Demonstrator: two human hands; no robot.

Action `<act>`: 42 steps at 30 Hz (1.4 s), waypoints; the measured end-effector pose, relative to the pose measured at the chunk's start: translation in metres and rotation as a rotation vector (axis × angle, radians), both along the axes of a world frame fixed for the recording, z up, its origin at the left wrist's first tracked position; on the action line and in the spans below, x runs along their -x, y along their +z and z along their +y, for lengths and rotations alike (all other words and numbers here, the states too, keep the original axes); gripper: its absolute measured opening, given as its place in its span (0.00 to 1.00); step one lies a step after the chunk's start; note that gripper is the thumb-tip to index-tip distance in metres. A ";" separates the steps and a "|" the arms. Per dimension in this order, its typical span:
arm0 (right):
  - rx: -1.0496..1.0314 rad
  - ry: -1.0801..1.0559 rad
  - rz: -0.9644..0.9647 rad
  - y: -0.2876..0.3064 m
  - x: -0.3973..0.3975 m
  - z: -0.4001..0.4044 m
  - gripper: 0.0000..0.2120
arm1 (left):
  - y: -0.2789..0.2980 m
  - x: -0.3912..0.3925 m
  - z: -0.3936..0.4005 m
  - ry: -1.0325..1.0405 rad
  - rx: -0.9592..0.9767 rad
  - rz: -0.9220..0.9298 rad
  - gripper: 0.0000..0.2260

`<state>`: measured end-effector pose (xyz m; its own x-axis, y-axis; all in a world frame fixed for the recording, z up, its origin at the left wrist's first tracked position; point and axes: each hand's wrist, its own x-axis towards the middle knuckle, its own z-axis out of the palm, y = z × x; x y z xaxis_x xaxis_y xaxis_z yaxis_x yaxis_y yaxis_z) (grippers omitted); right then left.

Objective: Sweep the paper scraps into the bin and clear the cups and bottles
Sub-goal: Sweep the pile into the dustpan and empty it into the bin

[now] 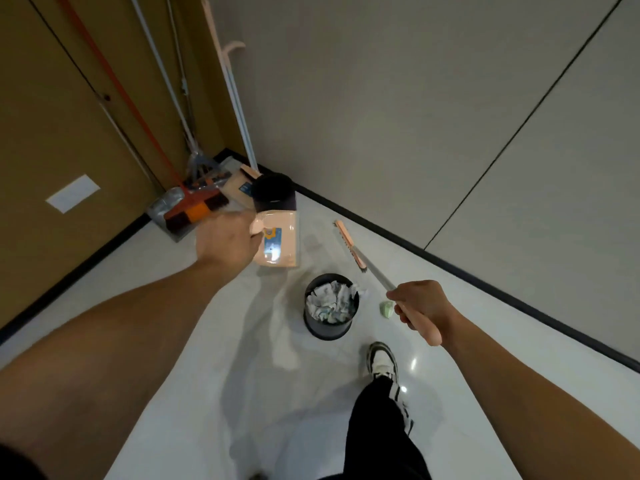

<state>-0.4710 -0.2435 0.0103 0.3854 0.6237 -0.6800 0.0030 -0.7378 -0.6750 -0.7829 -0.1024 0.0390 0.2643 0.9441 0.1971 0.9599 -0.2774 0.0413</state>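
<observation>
My left hand (227, 241) gripping the peach dustpan (277, 237) handle at frame centre-left, my right hand (420, 304) closed round the broom (349, 244) handle at right, bin (331, 306) of paper scraps (330, 299) at lower centre, green scrap (387, 309) just beside it

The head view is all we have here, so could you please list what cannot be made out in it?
- Left hand: its fingers are hidden behind its own back, on the dustpan handle.
- Bin: paper scraps cover everything beneath.
- Dustpan label: motion blur, unreadable.
- Green scrap: partly behind the right hand gripping the broom.
- Corner mop handles: tops cut by the upper edge.
</observation>
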 end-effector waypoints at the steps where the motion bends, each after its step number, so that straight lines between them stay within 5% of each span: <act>1: 0.014 0.026 -0.002 -0.010 -0.014 0.023 0.04 | -0.010 -0.008 0.010 0.037 0.027 0.017 0.09; 11: 0.321 0.500 -0.024 -0.095 -0.118 0.230 0.05 | -0.072 -0.086 0.047 0.519 0.195 -0.011 0.13; 18: 0.352 0.948 -0.226 -0.121 -0.146 0.270 0.07 | -0.084 -0.113 -0.005 0.843 0.258 -0.034 0.13; 33: 0.286 1.279 -0.376 -0.135 -0.311 0.164 0.09 | -0.095 -0.284 -0.243 1.412 0.275 -0.195 0.14; 42: 0.360 1.373 -0.393 -0.118 -0.453 0.067 0.05 | -0.088 -0.432 -0.362 1.479 0.336 -0.258 0.14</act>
<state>-0.0176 -0.1767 -0.1077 -0.1628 0.4684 -0.8684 0.9595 -0.1299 -0.2499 -0.3508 -0.4647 -0.0490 -0.9260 0.3318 -0.1802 0.3167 0.9423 0.1081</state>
